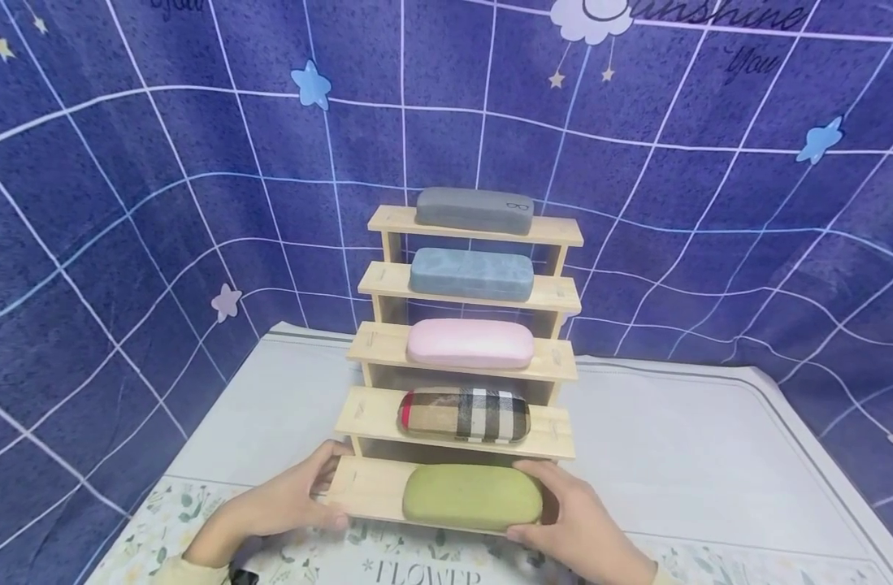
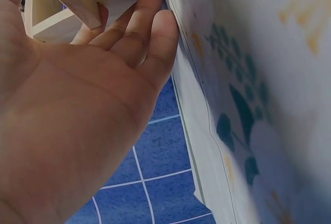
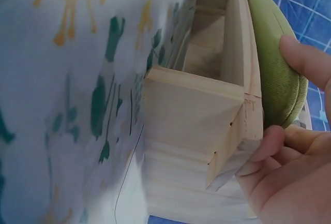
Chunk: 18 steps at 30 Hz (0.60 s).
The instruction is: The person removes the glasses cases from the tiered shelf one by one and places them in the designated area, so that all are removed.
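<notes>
Left hand (image 1: 294, 494): clasps the bottom step (image 1: 369, 486) at its left end, perhaps steadying the wooden rack (image 1: 396, 218).
Right hand (image 1: 576, 513): well apart from the left, grips the green case (image 1: 471, 497) by its right end, seemingly to align it.
Green case: lengthwise on the bottom step, right of centre.
Steps above: plaid (image 1: 464, 414), pink (image 1: 470, 341), blue (image 1: 471, 274) and grey cases (image 1: 475, 209), one each, probably so all show.
</notes>
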Each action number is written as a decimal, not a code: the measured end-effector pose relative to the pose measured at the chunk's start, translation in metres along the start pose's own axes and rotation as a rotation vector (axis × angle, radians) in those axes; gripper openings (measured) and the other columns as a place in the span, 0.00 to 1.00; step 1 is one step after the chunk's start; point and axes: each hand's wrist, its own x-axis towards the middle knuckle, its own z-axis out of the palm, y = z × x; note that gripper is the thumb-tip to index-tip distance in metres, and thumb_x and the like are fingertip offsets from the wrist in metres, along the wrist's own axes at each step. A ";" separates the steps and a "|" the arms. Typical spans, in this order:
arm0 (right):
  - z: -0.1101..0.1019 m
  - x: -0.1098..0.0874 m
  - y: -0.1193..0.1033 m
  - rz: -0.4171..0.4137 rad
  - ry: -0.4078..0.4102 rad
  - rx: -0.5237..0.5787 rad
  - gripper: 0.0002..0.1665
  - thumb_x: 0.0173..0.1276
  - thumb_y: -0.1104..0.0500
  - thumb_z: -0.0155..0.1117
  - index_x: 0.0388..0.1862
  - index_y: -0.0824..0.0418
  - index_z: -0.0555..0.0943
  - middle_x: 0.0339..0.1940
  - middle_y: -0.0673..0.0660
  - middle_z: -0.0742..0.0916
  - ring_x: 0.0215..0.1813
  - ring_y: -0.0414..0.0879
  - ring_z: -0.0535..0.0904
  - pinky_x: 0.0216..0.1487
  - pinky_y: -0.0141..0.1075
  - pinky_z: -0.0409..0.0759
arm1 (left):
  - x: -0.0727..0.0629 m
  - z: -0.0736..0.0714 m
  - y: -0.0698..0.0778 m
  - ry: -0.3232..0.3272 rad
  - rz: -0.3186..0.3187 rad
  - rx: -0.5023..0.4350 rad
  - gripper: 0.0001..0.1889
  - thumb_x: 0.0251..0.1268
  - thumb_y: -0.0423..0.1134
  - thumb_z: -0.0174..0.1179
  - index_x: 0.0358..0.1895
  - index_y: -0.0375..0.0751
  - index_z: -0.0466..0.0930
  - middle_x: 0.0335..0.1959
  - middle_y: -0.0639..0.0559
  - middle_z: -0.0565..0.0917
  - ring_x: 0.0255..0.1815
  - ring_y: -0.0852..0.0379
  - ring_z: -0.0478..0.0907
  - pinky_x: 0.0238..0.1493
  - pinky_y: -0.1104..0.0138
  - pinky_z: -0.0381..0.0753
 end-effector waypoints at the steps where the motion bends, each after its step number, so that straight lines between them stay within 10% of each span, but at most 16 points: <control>1: -0.001 -0.001 0.000 0.005 0.005 0.008 0.45 0.50 0.41 0.82 0.65 0.56 0.78 0.60 0.48 0.83 0.59 0.50 0.79 0.63 0.59 0.73 | 0.000 0.000 0.000 -0.002 0.002 0.004 0.40 0.60 0.35 0.73 0.70 0.36 0.57 0.67 0.37 0.74 0.66 0.47 0.74 0.63 0.64 0.74; 18: -0.022 -0.007 0.008 0.007 -0.013 0.045 0.45 0.48 0.43 0.83 0.65 0.55 0.80 0.60 0.49 0.84 0.56 0.46 0.82 0.62 0.49 0.77 | 0.001 0.000 0.004 -0.011 -0.039 -0.018 0.41 0.60 0.37 0.72 0.71 0.37 0.56 0.68 0.37 0.73 0.66 0.42 0.73 0.64 0.61 0.74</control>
